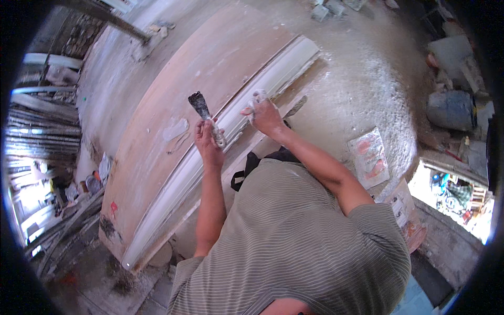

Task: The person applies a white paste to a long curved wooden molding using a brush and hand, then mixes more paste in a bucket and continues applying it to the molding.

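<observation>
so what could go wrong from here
The scraper in the left hand is right by the white strip, so a slip could nick or gouge its surface.

The right hand, fingers smeared white, is at the strip too; it might smudge or dent it if the material is soft, which I can't tell.

The white patch on the board could smear the left hand if wet.

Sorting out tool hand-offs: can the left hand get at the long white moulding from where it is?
Probably yes: the left hand appears right by the long white moulding, with nothing visible between. It does hold a putty knife, so bare fingers aren't all free.
</observation>
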The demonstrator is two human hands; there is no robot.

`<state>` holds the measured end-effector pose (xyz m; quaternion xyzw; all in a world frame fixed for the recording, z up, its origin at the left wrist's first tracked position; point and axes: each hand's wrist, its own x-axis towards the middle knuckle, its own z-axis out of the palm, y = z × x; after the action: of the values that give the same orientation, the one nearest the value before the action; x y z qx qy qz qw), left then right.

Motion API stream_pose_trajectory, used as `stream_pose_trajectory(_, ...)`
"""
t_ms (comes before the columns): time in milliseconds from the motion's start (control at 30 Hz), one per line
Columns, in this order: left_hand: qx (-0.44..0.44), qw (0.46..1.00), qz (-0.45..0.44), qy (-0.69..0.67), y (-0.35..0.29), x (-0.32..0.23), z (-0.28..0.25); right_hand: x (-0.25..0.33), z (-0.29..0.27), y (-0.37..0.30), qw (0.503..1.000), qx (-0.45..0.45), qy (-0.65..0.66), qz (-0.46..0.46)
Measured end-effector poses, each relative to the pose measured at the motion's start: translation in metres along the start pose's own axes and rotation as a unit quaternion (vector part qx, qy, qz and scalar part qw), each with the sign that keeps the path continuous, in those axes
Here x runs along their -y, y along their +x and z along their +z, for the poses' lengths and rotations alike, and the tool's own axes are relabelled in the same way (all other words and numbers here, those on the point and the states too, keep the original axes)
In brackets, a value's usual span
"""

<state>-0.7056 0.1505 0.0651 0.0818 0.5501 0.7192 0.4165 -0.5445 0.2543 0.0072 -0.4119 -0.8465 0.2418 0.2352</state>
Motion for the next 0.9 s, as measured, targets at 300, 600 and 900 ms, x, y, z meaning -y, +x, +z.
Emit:
stream_pose_trajectory(300, 0.168, 0.849, -0.11, 0.489, -0.006, 0.018, -0.118, -0.085, -0.027, 0.011, 0.992, -0.025, 0.121, 0.022)
stream_pose_trajectory(600, 0.19, 0.83, 0.018, 0.523, 0.002, 0.04, -0.09, -0.112, -0.129, -0.016, 0.868, -0.194, 0.346, 0.297)
stream_pose_trajectory(900, 0.193, 0.834, 0.061, 0.514, 0.02, 0.082, -0.023, -0.104, -0.087, -0.026, 0.859, -0.151, 0.374, 0.316)
